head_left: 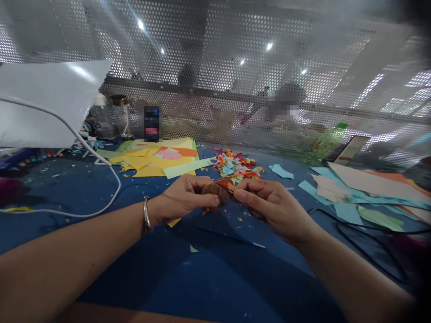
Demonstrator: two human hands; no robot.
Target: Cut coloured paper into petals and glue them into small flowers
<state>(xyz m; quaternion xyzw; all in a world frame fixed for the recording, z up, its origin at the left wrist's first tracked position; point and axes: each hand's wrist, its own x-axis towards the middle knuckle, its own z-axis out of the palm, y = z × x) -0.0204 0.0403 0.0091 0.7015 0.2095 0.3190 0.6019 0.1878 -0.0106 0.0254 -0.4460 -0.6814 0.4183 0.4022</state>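
Note:
In the middle of the head view, my left hand (pixel 188 195) is closed around a brown rounded object (pixel 215 193), with the thumb along its near side. The object's kind is hard to make out. A piece of orange paper (pixel 225 182) sticks out at its top right. My right hand (pixel 272 204) pinches the edge of that paper between thumb and fingertips. Just beyond the hands lies a heap of small colourful paper cut-outs (pixel 235 163). Tiny paper scraps are scattered on the blue tabletop (pixel 215 273) below the hands, beside a thin pen-like stick (pixel 232 237).
Yellow sheets (pixel 144 159) lie at the back left. Blue and pale paper pieces (pixel 343 188) are spread on the right by a black cable (pixel 363 253). A white cable (pixel 116 179) loops at left. Jars (pixel 121 119) and a perforated screen (pixel 218 58) stand behind.

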